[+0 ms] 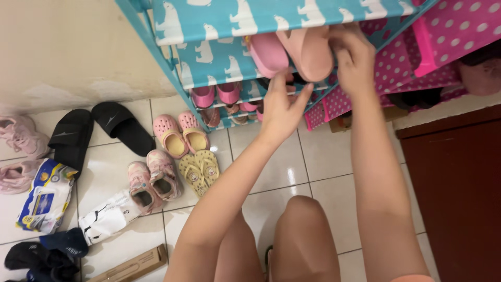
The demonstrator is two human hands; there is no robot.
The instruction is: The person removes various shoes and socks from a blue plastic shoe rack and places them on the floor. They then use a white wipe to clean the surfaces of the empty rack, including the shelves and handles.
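At the front edge of a fabric shoe rack shelf [219, 65], a pair of smooth pink foam slides [292, 52] sits side by side, soles facing the camera, toes pointing in under the shelf above. The right hand [354, 60] rests on the outer slide, fingers curled and close together over its heel edge. The left hand [282, 109] is just below the pair, fingers spread and loosely bent, thumb raised toward the nearer slide; whether it touches is hard to tell.

By the look of it the slides are mostly on the shelf but not pushed fully in, so this pair seems nearly placed. Lower shelves already hold several small pink shoes [216, 95], partly hidden.

Much footwear is still on the pale glossy tiled floor [292, 172]: pink perforated clogs with yellow insoles [180, 133], flat yellow patterned flip-flops [200, 171], worn pink strap sneakers [154, 180], wide black rubbery slides [94, 131], and pale pink sneakers [21, 136] at the far left.

The rack has turquoise cloth printed with white bears over thin blue poles; beside it stands a pink cloth unit with white dots [449, 36]. A soft packet of wipes [46, 196], a white crumpled bag [107, 216], dark cloth [47, 253] and a flat cardboard box [130, 266] lie on the floor. Bare knees fill the bottom of the view, and a dark red-brown cabinet [459, 198] stands at right.
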